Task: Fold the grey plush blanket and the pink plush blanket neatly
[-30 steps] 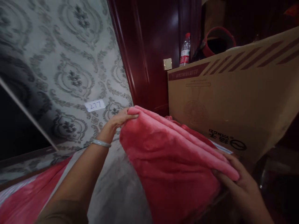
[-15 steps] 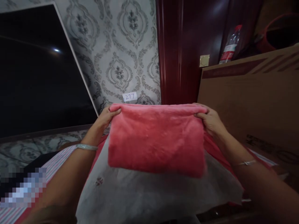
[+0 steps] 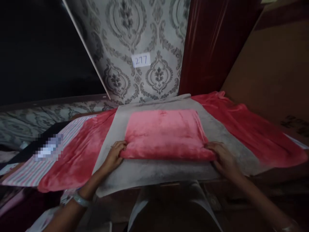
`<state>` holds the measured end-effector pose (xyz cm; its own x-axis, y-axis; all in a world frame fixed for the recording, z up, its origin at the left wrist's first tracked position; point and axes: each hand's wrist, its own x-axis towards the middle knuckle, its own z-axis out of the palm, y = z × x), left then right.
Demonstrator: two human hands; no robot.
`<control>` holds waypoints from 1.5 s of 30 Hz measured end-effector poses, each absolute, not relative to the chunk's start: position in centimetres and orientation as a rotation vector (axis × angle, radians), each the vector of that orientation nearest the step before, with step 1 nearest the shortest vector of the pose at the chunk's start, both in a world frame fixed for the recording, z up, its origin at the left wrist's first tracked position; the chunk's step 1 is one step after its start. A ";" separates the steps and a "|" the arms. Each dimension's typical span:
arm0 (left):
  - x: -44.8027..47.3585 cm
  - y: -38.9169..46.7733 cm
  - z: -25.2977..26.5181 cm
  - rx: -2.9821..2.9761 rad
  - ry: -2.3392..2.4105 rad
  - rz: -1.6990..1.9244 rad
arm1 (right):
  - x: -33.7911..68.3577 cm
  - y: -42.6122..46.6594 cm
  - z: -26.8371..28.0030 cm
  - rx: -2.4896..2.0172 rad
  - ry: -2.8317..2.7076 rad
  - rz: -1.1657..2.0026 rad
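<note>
A folded pink fleece cloth (image 3: pixel 165 133) lies flat on a grey cloth (image 3: pixel 154 170) spread over the table. My left hand (image 3: pixel 114 158) grips the folded cloth's near left corner. At its near right corner, my right hand (image 3: pixel 223 159) holds the edge. Both hands rest low on the grey cloth.
A larger red fleece (image 3: pixel 251 129) lies under the grey cloth and spreads to both sides. A striped cloth (image 3: pixel 33 167) is at the left. A big cardboard box (image 3: pixel 272 71) stands at the right, a dark screen (image 3: pixel 41 48) at the left, patterned wallpaper with a "277" label (image 3: pixel 141 60) behind.
The folded pink cloth, held up in the air before, now lies flat on the grey cloth. Both hands came down with it and sit at its near corners.
</note>
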<state>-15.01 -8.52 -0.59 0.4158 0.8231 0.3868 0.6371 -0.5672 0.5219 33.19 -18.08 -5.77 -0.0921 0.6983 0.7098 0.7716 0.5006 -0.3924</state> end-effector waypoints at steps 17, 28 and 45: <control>-6.1 -12.1 1.8 3.007 1.285 0.440 | 27.5 -18.6 -2.6 -1.450 -2.152 -0.246; -6.6 -10.3 -3.1 3.046 1.357 0.532 | 28.2 -19.0 -3.5 -1.662 -2.124 -0.227; 5.0 4.5 9.0 2.605 1.859 0.492 | 16.1 2.5 9.0 -1.990 -1.936 0.202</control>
<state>5.03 4.48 9.04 0.2963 0.9072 0.2988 0.9363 -0.3377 0.0969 16.11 2.55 8.99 0.0531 0.9883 0.1429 0.9375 -0.0001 -0.3479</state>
